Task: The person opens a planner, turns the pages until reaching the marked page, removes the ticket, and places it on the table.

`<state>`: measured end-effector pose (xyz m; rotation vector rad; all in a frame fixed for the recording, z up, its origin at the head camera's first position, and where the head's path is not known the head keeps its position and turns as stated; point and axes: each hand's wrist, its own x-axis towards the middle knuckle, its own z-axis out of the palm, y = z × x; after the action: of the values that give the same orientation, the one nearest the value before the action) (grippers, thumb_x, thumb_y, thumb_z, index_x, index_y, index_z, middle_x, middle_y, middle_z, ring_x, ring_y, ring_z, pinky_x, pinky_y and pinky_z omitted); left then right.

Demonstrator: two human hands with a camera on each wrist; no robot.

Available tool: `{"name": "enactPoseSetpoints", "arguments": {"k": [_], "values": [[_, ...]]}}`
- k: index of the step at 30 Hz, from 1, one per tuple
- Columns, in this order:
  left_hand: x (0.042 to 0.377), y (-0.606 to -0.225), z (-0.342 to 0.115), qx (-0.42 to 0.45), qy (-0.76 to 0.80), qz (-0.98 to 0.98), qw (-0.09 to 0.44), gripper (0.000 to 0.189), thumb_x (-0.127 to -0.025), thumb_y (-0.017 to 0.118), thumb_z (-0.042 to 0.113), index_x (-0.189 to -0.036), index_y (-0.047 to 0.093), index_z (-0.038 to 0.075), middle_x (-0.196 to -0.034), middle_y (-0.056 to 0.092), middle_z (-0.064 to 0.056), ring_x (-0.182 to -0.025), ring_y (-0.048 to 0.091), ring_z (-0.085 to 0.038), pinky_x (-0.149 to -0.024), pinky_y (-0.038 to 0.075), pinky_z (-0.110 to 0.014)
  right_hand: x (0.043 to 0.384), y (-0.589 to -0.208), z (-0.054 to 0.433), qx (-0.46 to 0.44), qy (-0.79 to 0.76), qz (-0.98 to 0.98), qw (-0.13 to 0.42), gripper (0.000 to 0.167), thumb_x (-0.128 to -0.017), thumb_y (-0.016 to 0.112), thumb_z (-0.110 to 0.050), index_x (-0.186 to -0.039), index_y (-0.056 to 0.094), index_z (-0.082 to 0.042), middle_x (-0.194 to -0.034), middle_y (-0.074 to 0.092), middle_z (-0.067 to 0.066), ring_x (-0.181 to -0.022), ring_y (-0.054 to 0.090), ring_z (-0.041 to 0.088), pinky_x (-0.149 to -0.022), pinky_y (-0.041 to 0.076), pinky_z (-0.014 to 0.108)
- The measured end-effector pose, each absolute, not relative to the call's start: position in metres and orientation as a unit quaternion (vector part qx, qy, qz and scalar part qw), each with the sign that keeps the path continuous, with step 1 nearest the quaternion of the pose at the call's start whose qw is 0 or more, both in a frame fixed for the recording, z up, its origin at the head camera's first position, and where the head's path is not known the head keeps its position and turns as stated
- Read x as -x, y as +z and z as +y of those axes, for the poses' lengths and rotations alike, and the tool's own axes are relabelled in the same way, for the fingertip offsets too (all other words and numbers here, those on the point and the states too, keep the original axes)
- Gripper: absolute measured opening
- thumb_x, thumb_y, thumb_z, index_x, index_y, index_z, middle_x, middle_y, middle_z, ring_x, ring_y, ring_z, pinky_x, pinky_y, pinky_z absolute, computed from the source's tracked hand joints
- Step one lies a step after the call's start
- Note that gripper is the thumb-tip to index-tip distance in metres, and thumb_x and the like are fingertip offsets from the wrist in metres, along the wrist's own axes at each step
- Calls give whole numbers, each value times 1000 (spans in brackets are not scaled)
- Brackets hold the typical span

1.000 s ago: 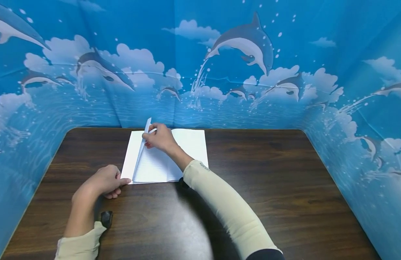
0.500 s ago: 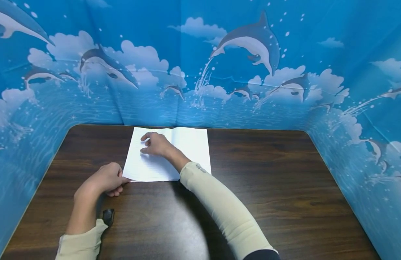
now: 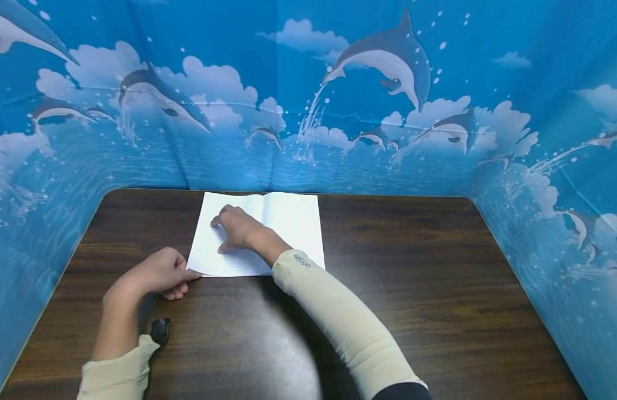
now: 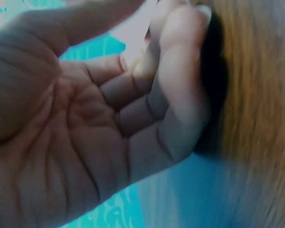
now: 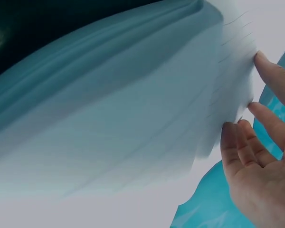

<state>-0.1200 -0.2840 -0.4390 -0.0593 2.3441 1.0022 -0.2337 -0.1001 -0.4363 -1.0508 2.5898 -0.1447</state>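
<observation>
An open notebook (image 3: 293, 222) with white ruled pages lies at the table's far edge, left of centre. My left hand (image 3: 160, 272) is at its near left corner, thumb and fingers pinching the corner. In the left wrist view my left hand's fingers (image 4: 180, 80) curl, with the white paper (image 4: 137, 31) beyond them. Over the left page rests my right hand (image 3: 240, 229), fingers spread and thumb apart. The right wrist view shows the right hand's fingertips (image 5: 228, 130) against the page (image 5: 133, 133), which bows up beside the spine.
The dark wood table (image 3: 413, 289) extends right and toward me. A blue curtain (image 3: 308, 144) printed with dolphins encloses the back and sides. Pale sleeves (image 3: 338, 305) cover both forearms, and a black device (image 3: 160, 331) sits at the left wrist.
My right hand has let go of the lifted page, which has come down flat to the left. The hand then settles onto it with fingers spread. The left hand stays at the corner.
</observation>
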Motion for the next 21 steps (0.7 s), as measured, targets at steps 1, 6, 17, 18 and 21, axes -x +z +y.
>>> {"name": "enactPoseSetpoints", "arguments": {"k": [1,6,17,18,21], "values": [[120,-439,-285,15,381,876,295,37,-108,65,19,-75,62,5,-64,66,-2,-56,64,-11,-58,59,-31,233,-436,-100,370,-48,912,172,70,-93,86,-38,-155,58,-21,-160,53,5,-149,49,23,-125,37,26],[119,-439,-291,-14,398,864,307,39,-110,63,27,-79,64,4,-69,68,-2,-62,65,-13,-62,60,-32,233,-434,-99,376,-31,911,168,69,-95,84,-38,-156,57,-21,-159,54,4,-148,51,22,-124,37,24],[123,-441,-292,2,393,867,307,34,-112,54,11,-80,61,3,-70,68,-3,-61,64,-12,-59,60,-30,232,-434,-98,384,-26,907,170,68,-96,83,-34,-156,56,-16,-162,54,4,-152,49,21,-126,34,24],[123,-442,-291,4,392,867,308,34,-112,54,11,-79,61,3,-70,68,-3,-60,64,-12,-59,59,-30,231,-434,-97,385,-27,906,173,67,-97,82,-34,-156,56,-16,-162,53,4,-152,48,20,-127,34,25],[124,-442,-287,3,389,869,307,34,-111,55,11,-79,62,3,-69,67,-2,-59,64,-12,-59,59,-30,230,-435,-94,382,-17,906,180,66,-100,79,-35,-158,54,-18,-165,50,2,-155,45,19,-128,32,24]]}}
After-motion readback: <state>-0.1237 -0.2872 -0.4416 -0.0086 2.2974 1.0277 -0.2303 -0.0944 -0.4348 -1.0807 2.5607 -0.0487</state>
